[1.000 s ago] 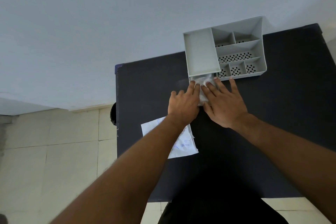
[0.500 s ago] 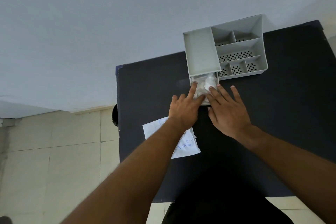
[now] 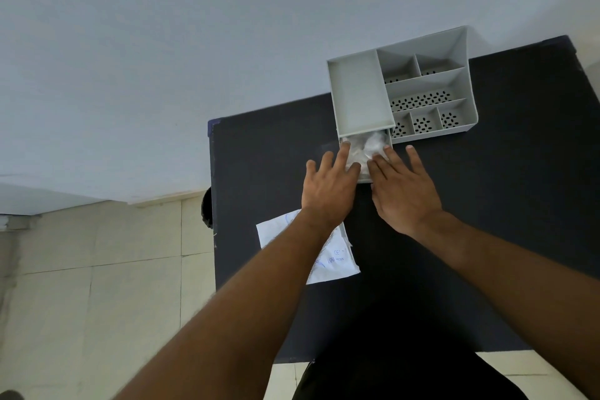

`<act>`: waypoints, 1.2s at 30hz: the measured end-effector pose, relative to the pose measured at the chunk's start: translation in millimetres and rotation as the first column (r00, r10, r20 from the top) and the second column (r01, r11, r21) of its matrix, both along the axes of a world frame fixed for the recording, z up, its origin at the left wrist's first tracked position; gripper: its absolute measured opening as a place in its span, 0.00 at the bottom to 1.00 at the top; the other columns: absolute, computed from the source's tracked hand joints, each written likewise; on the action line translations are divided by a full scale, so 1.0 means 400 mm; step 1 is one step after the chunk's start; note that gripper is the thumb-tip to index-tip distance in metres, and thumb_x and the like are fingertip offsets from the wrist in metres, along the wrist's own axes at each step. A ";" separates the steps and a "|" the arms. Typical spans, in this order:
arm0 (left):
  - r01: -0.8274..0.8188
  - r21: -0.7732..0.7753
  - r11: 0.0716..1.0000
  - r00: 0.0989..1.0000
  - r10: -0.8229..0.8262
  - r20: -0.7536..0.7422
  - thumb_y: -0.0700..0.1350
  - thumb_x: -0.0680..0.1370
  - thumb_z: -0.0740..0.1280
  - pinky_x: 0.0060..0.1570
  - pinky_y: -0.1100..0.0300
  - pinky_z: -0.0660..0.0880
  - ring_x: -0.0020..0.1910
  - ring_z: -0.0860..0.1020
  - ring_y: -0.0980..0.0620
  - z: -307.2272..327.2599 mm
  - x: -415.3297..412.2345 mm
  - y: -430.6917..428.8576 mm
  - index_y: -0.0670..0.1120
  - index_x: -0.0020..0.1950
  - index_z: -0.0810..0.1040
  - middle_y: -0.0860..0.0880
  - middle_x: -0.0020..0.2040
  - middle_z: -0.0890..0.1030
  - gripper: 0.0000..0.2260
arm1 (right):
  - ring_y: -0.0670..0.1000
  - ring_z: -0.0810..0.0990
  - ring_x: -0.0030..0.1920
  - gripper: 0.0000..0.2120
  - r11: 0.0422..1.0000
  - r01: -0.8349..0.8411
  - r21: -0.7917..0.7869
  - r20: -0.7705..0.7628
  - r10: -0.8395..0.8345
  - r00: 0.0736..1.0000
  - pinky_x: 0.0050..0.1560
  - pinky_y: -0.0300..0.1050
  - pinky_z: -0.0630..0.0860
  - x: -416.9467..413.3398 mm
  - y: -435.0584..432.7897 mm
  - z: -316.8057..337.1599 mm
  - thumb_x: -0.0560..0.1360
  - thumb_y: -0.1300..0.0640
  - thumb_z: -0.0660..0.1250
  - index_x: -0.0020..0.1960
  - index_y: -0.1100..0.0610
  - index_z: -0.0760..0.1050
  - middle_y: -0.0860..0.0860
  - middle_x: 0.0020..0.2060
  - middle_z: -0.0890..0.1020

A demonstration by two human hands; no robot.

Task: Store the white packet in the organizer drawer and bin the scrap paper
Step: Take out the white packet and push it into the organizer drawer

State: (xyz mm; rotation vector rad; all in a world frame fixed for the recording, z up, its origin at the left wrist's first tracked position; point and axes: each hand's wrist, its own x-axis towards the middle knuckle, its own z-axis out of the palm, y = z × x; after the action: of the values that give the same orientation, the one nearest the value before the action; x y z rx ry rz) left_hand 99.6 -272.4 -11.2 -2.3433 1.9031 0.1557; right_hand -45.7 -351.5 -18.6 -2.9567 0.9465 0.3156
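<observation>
With the small grey pull-out drawer drawn partway out of the grey plastic compartment organizer, right of frame centre, packet access from above is possible. Crinkled white plastic packet located inside that drawer, partly under the fingertips. Left hand laid flat at the drawer's left side, fingers spread, index finger reaching over the packet; no pinch visible. Right hand laid flat at the drawer's right side, fingers spread, tips on or at the packet's edge. Probable purpose of this two-handed flat contact: pressing the bulky packet below the drawer rim so that the drawer can slide shut without snagging. Whether either grip bears real pressure: cannot tell.

White scrap paper sheet with blue handwriting lying flat below frame centre, partly hidden under the left forearm, near the left edge of the surface, apart from the organizer. Binning step judged not yet done. No bin in view.

Matte black counter occupying the right and centre of the frame; organizer seated at its far edge against a plain pale grey wall. Beige tiled floor at lower left. Small dark round object at the counter's left edge: not identifiable.
</observation>
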 end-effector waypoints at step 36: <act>-0.030 0.023 0.999 0.998 0.032 -0.051 0.44 0.79 0.69 0.72 0.33 0.57 0.80 0.38 0.37 0.013 0.030 -0.045 0.57 0.77 0.63 0.44 0.83 0.40 0.29 | 0.63 0.71 0.70 0.27 1.000 0.015 -0.019 0.225 -0.010 0.974 0.75 0.62 0.58 0.020 -0.085 0.000 0.74 0.60 0.71 0.72 0.57 0.72 0.59 0.67 0.77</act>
State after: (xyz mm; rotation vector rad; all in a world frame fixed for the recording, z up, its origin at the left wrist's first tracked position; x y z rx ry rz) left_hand 111.6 -290.3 -5.9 -2.3776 1.8781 0.2411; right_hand -37.7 -385.4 -18.6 -2.9215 0.9442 -0.0300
